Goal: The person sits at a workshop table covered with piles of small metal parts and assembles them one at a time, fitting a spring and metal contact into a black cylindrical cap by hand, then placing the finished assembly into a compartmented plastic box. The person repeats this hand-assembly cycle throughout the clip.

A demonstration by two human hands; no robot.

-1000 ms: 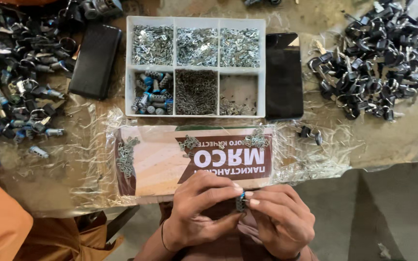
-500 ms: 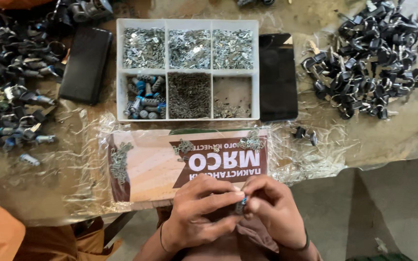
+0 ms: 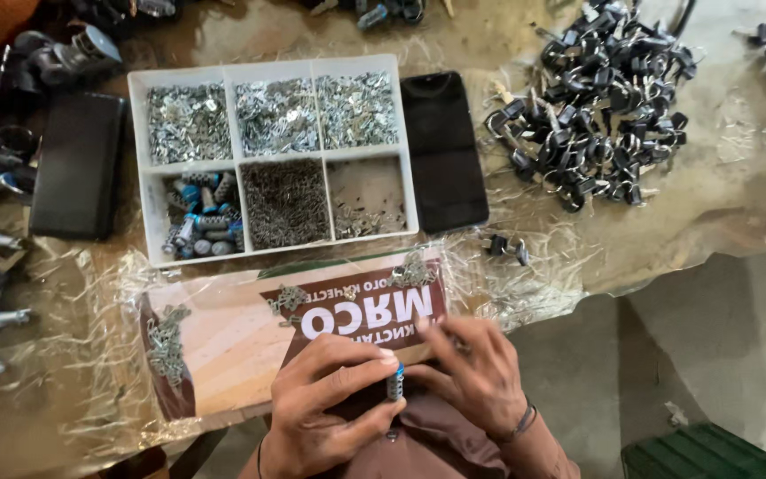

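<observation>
A workshop bench — sorted parts tray (image 3: 145, 168), heaped black parts (image 3: 600, 102).

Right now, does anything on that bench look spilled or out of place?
Mostly tidy. Small clumps of metal clips lie loose on the printed card rather than in the white tray, and two dark parts sit apart from the big pile.

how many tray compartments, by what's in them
White tray compartments, by contents:
flat silvery metal pieces: 3
blue-and-grey cylinders: 1
fine dark pins: 1
nearly empty, few bits: 1
Total: 6
</observation>
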